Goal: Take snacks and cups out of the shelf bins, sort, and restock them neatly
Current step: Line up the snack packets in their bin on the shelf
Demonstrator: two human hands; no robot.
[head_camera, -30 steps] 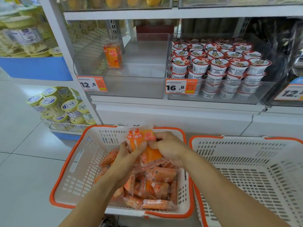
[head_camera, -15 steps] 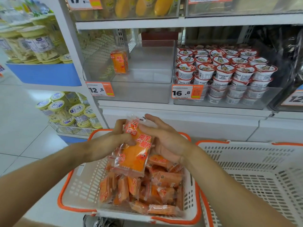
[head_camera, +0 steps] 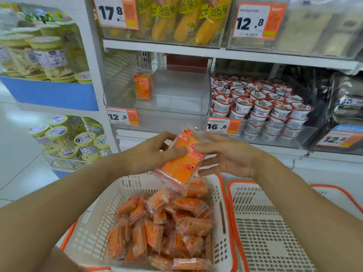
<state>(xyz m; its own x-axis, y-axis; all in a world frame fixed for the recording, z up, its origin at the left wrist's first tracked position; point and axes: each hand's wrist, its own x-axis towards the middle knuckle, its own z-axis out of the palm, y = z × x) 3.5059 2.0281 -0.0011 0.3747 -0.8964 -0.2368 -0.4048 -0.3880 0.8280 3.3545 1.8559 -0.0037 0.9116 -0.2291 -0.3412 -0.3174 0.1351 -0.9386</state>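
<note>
- White shop shelving (head_camera: 167, 49) fills the background; we take the clear bin (head_camera: 157, 91) tagged 12.8 as landmark.
- Inside that bin, at its left, one orange snack pack (head_camera: 143, 86) stands upright.
- Right of the bin: a bin of stacked cups (head_camera: 257, 105), tagged 16.8.
- Below and in front of the bin, we hold a small stack of orange packs (head_camera: 180, 160), tilted.
- Left hand (head_camera: 155, 154) grips the stack's upper left edge, fingers curled over it.
- Right hand (head_camera: 227, 156) lies against the stack's right side, fingers straight, touching.
- Beneath the stack, the white basket (head_camera: 94, 218) holds loose orange packs (head_camera: 167, 228).
- A second basket (head_camera: 265, 222) sits right of it.
</note>
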